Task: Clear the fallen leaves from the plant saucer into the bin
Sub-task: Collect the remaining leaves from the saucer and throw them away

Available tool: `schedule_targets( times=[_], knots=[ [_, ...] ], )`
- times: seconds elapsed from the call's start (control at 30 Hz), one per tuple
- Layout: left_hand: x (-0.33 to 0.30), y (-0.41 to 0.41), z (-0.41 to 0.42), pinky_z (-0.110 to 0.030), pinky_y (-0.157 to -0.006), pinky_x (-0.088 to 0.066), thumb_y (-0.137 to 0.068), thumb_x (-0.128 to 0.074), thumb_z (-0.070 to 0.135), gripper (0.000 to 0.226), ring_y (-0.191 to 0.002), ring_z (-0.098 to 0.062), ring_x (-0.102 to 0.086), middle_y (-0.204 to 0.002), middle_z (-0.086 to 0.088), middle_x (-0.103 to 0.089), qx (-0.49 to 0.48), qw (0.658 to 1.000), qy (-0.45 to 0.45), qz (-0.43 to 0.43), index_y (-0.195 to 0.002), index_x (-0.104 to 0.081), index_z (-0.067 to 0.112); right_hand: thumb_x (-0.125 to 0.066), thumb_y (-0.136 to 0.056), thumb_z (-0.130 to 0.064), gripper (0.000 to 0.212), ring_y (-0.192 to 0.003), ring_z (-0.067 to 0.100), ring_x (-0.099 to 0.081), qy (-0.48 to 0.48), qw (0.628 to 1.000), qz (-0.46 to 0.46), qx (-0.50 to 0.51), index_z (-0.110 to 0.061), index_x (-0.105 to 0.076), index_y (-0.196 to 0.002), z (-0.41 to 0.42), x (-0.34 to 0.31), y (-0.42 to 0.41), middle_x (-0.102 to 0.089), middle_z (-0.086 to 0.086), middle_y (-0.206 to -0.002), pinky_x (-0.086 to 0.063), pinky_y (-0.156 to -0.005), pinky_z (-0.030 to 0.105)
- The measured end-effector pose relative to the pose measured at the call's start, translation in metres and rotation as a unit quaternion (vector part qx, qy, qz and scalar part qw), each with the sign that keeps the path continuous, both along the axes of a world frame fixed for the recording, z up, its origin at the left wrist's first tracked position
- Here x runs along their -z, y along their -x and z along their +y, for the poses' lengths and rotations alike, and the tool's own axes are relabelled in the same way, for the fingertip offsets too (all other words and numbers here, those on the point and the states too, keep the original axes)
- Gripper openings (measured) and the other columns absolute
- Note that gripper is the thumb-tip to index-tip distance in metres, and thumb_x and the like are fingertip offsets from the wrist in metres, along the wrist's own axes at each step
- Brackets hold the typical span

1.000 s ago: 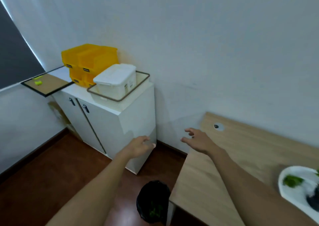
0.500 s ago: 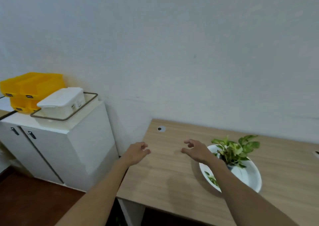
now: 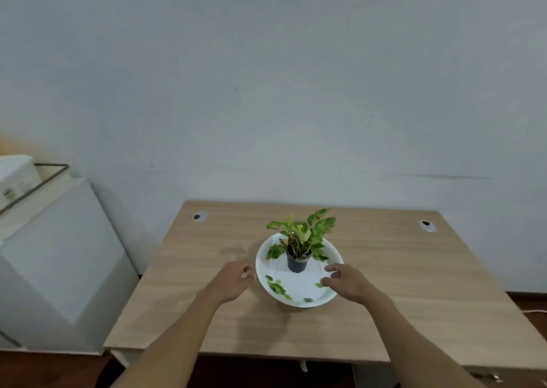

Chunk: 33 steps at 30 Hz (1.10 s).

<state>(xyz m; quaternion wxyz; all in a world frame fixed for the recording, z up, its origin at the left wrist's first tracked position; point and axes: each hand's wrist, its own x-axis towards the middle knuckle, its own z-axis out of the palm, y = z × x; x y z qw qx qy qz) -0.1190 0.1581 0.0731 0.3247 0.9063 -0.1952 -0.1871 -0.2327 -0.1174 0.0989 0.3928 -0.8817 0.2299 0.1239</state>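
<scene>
A round white saucer [image 3: 299, 287] lies in the middle of a wooden desk [image 3: 207, 313]. A small potted plant [image 3: 299, 248] in a dark pot stands at its centre. Several green fallen leaves [image 3: 278, 287] lie on the saucer's near part. My left hand [image 3: 232, 282] hovers just left of the saucer's rim, fingers loosely curled and holding nothing. My right hand [image 3: 347, 282] reaches over the saucer's right rim with fingers apart, close to one small leaf [image 3: 319, 285]. The bin is out of view.
A white cabinet [image 3: 59, 254] stands left of the desk, with a wire tray and a white box [image 3: 14, 177] on top. Two cable holes [image 3: 200, 216] [image 3: 426, 225] sit near the desk's far edge. A plain wall rises behind.
The view has swung right from the cabinet and floor bin to the desk. Both hands have moved to the saucer, one on each side.
</scene>
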Motion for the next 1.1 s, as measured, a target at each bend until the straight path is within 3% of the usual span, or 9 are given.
schedule_targets(
  times=[0.1, 0.27, 0.4, 0.53, 0.67, 0.83, 0.93, 1.03, 1.1],
  knots=[
    [0.013, -0.006, -0.013, -0.029, -0.072, -0.045, -0.090, -0.055, 0.026, 0.013, -0.094, -0.020, -0.061, -0.097, -0.003, -0.065, -0.017, 1.000, 0.013, 0.014, -0.091, -0.062, 0.016, -0.065, -0.083, -0.034, 0.053, -0.114, 0.021, -0.055, 0.002, 1.000, 0.018, 0.002, -0.018, -0.053, -0.132, -0.009, 0.018, 0.003, -0.058, 0.009, -0.127, -0.040, -0.086, 0.025],
    [0.040, -0.025, -0.028, -0.027, -0.077, -0.045, -0.090, -0.056, 0.025, 0.022, -0.099, -0.019, -0.062, -0.106, -0.005, -0.067, -0.057, 0.996, 0.028, 0.058, -0.104, -0.065, 0.011, -0.065, -0.084, -0.030, 0.049, -0.108, 0.015, -0.056, -0.016, 1.000, 0.023, 0.000, -0.019, -0.056, -0.130, -0.006, 0.056, -0.019, -0.059, 0.003, -0.120, -0.044, -0.087, 0.024],
    [0.064, -0.047, -0.037, -0.029, -0.078, -0.042, -0.093, -0.051, 0.025, 0.025, -0.106, -0.025, -0.060, -0.114, -0.007, -0.065, -0.090, 0.991, 0.025, 0.091, -0.110, -0.061, 0.009, -0.065, -0.083, -0.031, 0.046, -0.101, 0.016, -0.060, -0.055, 0.998, 0.036, -0.009, -0.023, -0.058, -0.127, 0.017, 0.087, -0.055, -0.062, 0.004, -0.119, -0.049, -0.076, 0.022],
    [0.088, -0.065, -0.042, -0.029, -0.082, -0.044, -0.094, -0.053, 0.022, 0.023, -0.109, -0.025, -0.060, -0.119, -0.008, -0.064, -0.100, 0.984, 0.068, 0.134, -0.113, -0.059, 0.010, -0.057, -0.086, -0.023, 0.038, -0.105, 0.015, -0.060, -0.052, 0.997, 0.030, -0.042, -0.022, -0.062, -0.124, 0.044, 0.114, -0.088, -0.064, 0.001, -0.118, -0.052, -0.085, 0.029],
    [0.109, -0.091, -0.044, -0.040, -0.091, -0.052, -0.092, -0.057, 0.019, 0.005, -0.102, -0.026, -0.064, -0.112, -0.010, -0.069, -0.113, 0.974, 0.094, 0.170, -0.095, -0.060, 0.018, -0.045, -0.092, -0.017, 0.035, -0.112, 0.018, -0.060, -0.018, 0.996, 0.016, -0.087, -0.026, -0.067, -0.117, 0.067, 0.134, -0.108, -0.066, -0.003, -0.124, -0.046, -0.095, 0.027],
    [0.137, -0.119, -0.050, -0.046, -0.090, -0.054, -0.091, -0.057, 0.026, 0.015, -0.100, -0.026, -0.065, -0.108, -0.009, -0.068, -0.161, 0.960, 0.103, 0.205, -0.101, -0.063, 0.016, -0.041, -0.091, -0.010, 0.042, -0.120, 0.021, -0.055, 0.007, 0.994, 0.032, -0.102, -0.024, -0.065, -0.122, 0.065, 0.156, -0.107, -0.062, 0.000, -0.130, -0.039, -0.100, 0.024],
    [0.136, -0.126, -0.058, -0.046, -0.083, -0.057, -0.094, -0.053, 0.023, 0.010, -0.092, -0.025, -0.065, -0.098, -0.007, -0.068, -0.164, 0.961, 0.099, 0.201, -0.093, -0.061, 0.018, -0.040, -0.090, -0.007, 0.041, -0.114, 0.019, -0.058, 0.022, 0.995, 0.016, -0.092, -0.022, -0.068, -0.117, 0.055, 0.160, -0.107, -0.066, 0.001, -0.123, -0.042, -0.096, 0.023],
    [0.127, -0.130, -0.067, -0.034, -0.059, -0.058, -0.095, -0.051, 0.016, 0.011, -0.079, -0.021, -0.066, -0.095, -0.009, -0.066, -0.173, 0.955, 0.122, 0.207, -0.098, -0.060, 0.009, -0.039, -0.092, -0.007, 0.042, -0.110, 0.015, -0.060, 0.032, 0.997, -0.034, -0.063, -0.026, -0.067, -0.116, 0.053, 0.156, -0.118, -0.066, -0.001, -0.121, -0.045, -0.093, 0.022],
    [0.130, -0.130, -0.069, -0.034, -0.056, -0.059, -0.094, -0.054, 0.012, 0.006, -0.077, -0.022, -0.067, -0.094, -0.011, -0.066, -0.184, 0.951, 0.129, 0.212, -0.094, -0.058, 0.008, -0.038, -0.093, -0.005, 0.042, -0.114, 0.016, -0.058, 0.029, 0.996, -0.063, -0.052, -0.022, -0.065, -0.120, 0.060, 0.155, -0.127, -0.064, 0.001, -0.124, -0.045, -0.097, 0.024]
  ],
)
